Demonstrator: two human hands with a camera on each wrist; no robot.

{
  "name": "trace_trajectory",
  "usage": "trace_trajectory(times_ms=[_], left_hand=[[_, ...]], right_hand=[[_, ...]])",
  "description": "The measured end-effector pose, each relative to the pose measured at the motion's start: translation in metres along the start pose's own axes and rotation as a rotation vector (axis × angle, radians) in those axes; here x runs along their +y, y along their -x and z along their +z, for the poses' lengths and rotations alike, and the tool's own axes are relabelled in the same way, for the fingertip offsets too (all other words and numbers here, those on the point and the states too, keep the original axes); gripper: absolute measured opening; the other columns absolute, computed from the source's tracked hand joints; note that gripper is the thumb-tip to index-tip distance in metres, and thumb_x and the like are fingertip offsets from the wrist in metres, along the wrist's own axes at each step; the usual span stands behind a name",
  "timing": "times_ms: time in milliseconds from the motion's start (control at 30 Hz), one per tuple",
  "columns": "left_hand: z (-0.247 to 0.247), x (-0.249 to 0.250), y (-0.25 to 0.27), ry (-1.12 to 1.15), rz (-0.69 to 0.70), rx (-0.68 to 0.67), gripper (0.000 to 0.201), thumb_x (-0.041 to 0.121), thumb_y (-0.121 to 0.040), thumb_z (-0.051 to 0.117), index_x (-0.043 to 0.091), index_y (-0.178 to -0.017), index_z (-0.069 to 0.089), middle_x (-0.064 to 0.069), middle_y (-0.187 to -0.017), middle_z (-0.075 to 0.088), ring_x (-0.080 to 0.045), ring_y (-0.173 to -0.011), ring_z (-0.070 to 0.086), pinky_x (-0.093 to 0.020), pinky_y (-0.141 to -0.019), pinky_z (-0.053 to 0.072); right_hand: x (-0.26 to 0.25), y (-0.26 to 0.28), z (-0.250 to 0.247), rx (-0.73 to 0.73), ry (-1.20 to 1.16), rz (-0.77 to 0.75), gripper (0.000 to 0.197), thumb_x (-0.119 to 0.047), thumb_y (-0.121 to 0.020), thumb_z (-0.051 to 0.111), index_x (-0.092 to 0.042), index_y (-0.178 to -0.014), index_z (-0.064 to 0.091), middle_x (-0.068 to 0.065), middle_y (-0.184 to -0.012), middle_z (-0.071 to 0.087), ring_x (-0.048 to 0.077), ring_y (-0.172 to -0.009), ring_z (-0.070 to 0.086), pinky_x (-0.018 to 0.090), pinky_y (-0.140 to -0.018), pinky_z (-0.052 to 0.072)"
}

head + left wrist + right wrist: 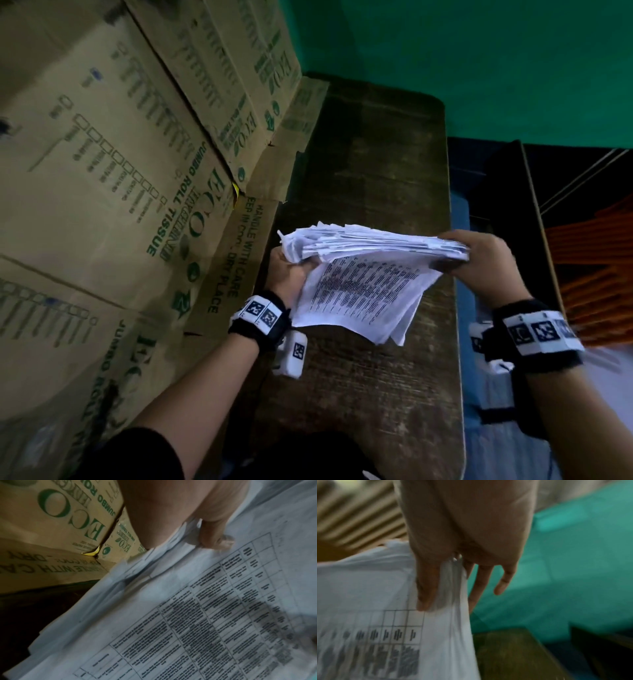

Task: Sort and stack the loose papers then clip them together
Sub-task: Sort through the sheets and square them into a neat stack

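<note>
From the head camera, a person lifts a thick, uneven stack of white printed papers (363, 274) above a dark worn wooden counter (373, 157), the left hand (286, 274) clasping its left edge and the right hand (479, 262) its right. Brown cardboard cartons with green lettering (113, 164) stand to the left.

At the left wrist, the thumb (212, 535) presses onto the fanned sheets, the grip closed on the stack (188, 615).

At the right wrist, blurred, the fingers (426, 582) pinch the sheaf's edge (452, 582) over the counter (508, 654), a green wall (573, 568) behind.
</note>
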State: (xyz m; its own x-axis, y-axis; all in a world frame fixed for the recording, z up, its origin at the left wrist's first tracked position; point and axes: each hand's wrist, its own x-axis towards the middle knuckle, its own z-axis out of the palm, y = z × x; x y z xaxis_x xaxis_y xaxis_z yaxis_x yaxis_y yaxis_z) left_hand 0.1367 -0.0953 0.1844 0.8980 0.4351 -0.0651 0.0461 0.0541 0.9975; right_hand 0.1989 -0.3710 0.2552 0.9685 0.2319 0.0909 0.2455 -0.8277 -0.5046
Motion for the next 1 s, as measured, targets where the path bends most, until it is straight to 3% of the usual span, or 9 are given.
trace_trajectory(times_ms=[133, 267, 367, 500, 600, 667, 733, 833, 1000], left_hand=[[-0.011, -0.002, -0.002, -0.16, 0.037, -0.096, 0.016, 0.018, -0.069, 0.077, 0.029, -0.077, 0.068, 0.011, -0.084, 0.065, 0.014, -0.072, 0.061, -0.011, -0.07, 0.048], [-0.009, -0.006, 0.001, -0.278, 0.018, -0.128, 0.037, 0.013, -0.078, 0.068, -0.008, -0.108, 0.061, -0.008, -0.102, 0.06, -0.013, -0.084, 0.059, -0.02, -0.085, 0.051], [0.0, -0.003, 0.004, -0.209, 0.14, 0.062, 0.022, 0.0, -0.07, 0.074, 0.008, -0.089, 0.066, -0.018, -0.095, 0.071, 0.009, -0.076, 0.064, -0.02, -0.076, 0.055], [-0.001, -0.004, 0.004, -0.204, 0.221, 0.129, 0.033, 0.013, -0.071, 0.073, 0.04, -0.088, 0.064, 0.02, -0.087, 0.071, -0.001, -0.084, 0.068, -0.027, -0.079, 0.056], [-0.001, -0.017, 0.015, -0.279, 0.164, -0.063, 0.026, 0.0, -0.078, 0.069, 0.014, -0.1, 0.065, 0.004, -0.09, 0.07, -0.005, -0.091, 0.068, -0.002, -0.073, 0.044], [0.002, -0.028, 0.02, -0.367, 0.084, -0.147, 0.023, -0.002, -0.083, 0.064, -0.008, -0.104, 0.061, -0.011, -0.096, 0.064, -0.024, -0.097, 0.065, 0.005, -0.065, 0.036], [0.003, -0.025, 0.015, -0.364, 0.105, -0.083, 0.03, -0.005, -0.081, 0.066, -0.005, -0.111, 0.059, -0.003, -0.098, 0.063, -0.022, -0.098, 0.063, 0.008, -0.066, 0.035], [-0.009, -0.023, -0.008, -0.258, 0.095, -0.084, 0.049, 0.006, -0.072, 0.079, 0.008, -0.116, 0.058, 0.009, -0.102, 0.065, -0.006, -0.098, 0.063, -0.005, -0.084, 0.047], [-0.011, -0.068, -0.021, -0.161, -0.343, -0.133, 0.068, 0.028, -0.091, 0.059, 0.009, -0.145, 0.023, -0.004, -0.138, 0.046, -0.019, -0.127, 0.047, -0.027, -0.101, 0.036]], right_hand=[[0.021, 0.009, 0.045, -0.046, -0.653, 0.21, 0.061, 0.011, -0.066, 0.077, -0.021, -0.115, 0.063, -0.003, -0.105, 0.071, 0.005, -0.094, 0.065, 0.022, -0.085, 0.054], [0.047, 0.003, 0.096, 0.011, -0.534, 0.412, 0.037, 0.008, -0.09, 0.053, 0.003, -0.127, 0.052, 0.007, -0.125, 0.057, 0.003, -0.103, 0.062, 0.021, -0.098, 0.046], [0.017, 0.004, 0.097, 0.227, -0.522, 0.313, 0.022, 0.005, -0.082, 0.066, 0.009, -0.104, 0.063, 0.005, -0.097, 0.064, -0.019, -0.076, 0.059, 0.004, -0.077, 0.045], [0.002, 0.013, 0.076, 0.362, -0.691, 0.133, 0.016, 0.006, -0.075, 0.073, -0.003, -0.089, 0.07, 0.004, -0.091, 0.072, -0.004, -0.085, 0.065, 0.019, -0.077, 0.051], [0.015, 0.027, 0.097, 0.175, -0.705, 0.265, 0.029, 0.005, -0.078, 0.07, -0.018, -0.096, 0.067, -0.011, -0.095, 0.071, -0.008, -0.085, 0.063, 0.012, -0.075, 0.048], [0.022, 0.038, 0.115, -0.037, -0.654, 0.556, 0.039, -0.008, -0.087, 0.067, -0.009, -0.124, 0.054, 0.007, -0.114, 0.061, 0.003, -0.096, 0.056, 0.019, -0.078, 0.044], [0.028, 0.037, 0.121, -0.018, -0.615, 0.686, 0.051, -0.014, -0.089, 0.066, 0.001, -0.133, 0.046, 0.013, -0.12, 0.058, 0.014, -0.103, 0.054, 0.018, -0.075, 0.045], [0.03, 0.018, 0.108, 0.22, -0.796, 0.395, 0.027, 0.008, -0.08, 0.068, 0.005, -0.105, 0.06, -0.006, -0.086, 0.073, 0.009, -0.08, 0.065, 0.013, -0.064, 0.051], [0.041, 0.009, 0.139, -0.03, -0.77, 0.481, 0.038, 0.005, -0.077, 0.072, -0.005, -0.111, 0.057, 0.002, -0.093, 0.071, 0.008, -0.075, 0.066, 0.028, -0.075, 0.055]])
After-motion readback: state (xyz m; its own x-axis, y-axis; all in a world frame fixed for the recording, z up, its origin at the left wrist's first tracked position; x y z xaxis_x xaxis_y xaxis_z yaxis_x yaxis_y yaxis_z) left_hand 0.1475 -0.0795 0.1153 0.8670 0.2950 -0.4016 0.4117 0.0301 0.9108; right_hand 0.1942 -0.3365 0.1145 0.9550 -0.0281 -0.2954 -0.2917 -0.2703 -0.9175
